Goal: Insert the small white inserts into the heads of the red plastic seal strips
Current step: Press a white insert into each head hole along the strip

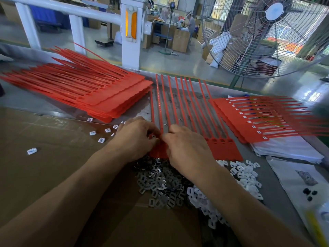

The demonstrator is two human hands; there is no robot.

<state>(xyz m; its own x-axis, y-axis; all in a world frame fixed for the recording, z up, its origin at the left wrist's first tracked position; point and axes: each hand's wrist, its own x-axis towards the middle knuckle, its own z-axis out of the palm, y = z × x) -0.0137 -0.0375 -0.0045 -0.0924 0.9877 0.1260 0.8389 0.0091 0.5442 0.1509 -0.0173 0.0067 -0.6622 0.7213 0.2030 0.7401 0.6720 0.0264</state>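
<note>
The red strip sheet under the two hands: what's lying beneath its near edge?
The sheet of red strips overlaps a heap of grey metal clips, with white inserts to the right. The left hand and right hand cover its near-left heads, so anything there is hidden.

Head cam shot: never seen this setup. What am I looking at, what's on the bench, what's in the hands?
No machine here: a person works by hand, and the one picture comes from a camera on their head, looking down and forward. The left hand and right hand meet over a joined sheet of red seal strips, fingers curled at one strip's head; what they pinch is hidden. Behind on the left lies a stack of red strips; on the right, strips already fitted with white inserts. Near the wrists sit a pile of metal clips and a pile of white inserts. A large fan stands behind the bench.
</note>
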